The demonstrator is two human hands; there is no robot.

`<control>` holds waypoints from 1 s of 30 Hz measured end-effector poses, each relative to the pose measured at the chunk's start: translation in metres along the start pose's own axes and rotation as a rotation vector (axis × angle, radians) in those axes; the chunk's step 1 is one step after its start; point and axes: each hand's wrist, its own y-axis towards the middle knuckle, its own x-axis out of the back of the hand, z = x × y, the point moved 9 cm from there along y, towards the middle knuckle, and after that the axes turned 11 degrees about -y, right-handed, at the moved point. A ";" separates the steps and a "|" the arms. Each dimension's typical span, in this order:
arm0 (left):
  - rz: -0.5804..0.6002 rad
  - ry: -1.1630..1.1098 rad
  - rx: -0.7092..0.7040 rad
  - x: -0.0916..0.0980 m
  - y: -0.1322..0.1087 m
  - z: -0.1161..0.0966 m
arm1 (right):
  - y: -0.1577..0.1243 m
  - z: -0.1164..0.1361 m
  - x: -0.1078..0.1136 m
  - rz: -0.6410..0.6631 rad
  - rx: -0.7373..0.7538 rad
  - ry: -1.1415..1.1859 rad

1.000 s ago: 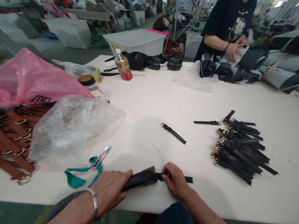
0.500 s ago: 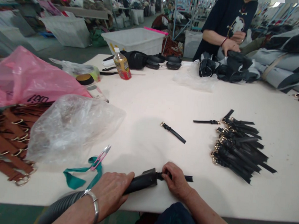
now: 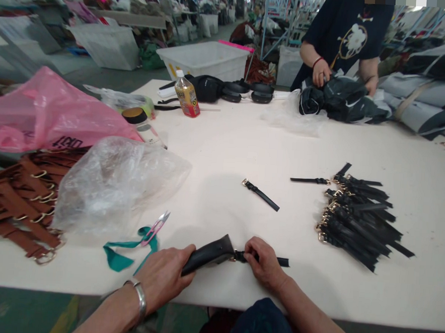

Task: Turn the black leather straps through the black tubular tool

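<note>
Fingers (image 3: pixel 254 245) clamped: left hand (image 3: pixel 166 273) on black tube (image 3: pixel 210 254), right hand (image 3: pixel 265 266) on strap (image 3: pixel 283 262), its middle hidden

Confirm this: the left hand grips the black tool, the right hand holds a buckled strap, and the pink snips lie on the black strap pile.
Wrong on the pink snips: they lie on the teal ribbon, not the black strap pile, as the head view shows. The left hand does grip the black tool, and the right hand holds a buckled strap.

Open lane up white table (image 3: pixel 212 141), plastic bag (image 3: pixel 120 188) blocking left, black strap pile (image 3: pixel 361 226) right, single strap (image 3: pixel 263 196) between
</note>
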 end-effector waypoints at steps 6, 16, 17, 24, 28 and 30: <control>0.039 -0.001 -0.080 -0.005 0.005 -0.022 | -0.001 0.002 0.001 0.000 0.008 0.013; -0.063 -0.047 0.041 -0.003 -0.002 0.000 | -0.004 0.003 -0.001 0.018 0.020 -0.049; -0.062 -0.048 0.040 -0.004 -0.004 0.002 | -0.004 0.006 0.000 0.024 0.027 -0.076; -0.034 -0.070 0.048 -0.020 -0.010 0.003 | -0.011 0.001 0.016 0.098 -0.119 -0.411; -0.048 -0.086 0.070 -0.020 -0.013 0.010 | -0.017 -0.006 0.015 0.095 -0.191 -0.346; -0.053 -0.094 0.076 -0.017 -0.018 0.014 | -0.020 -0.007 0.012 0.072 -0.204 -0.330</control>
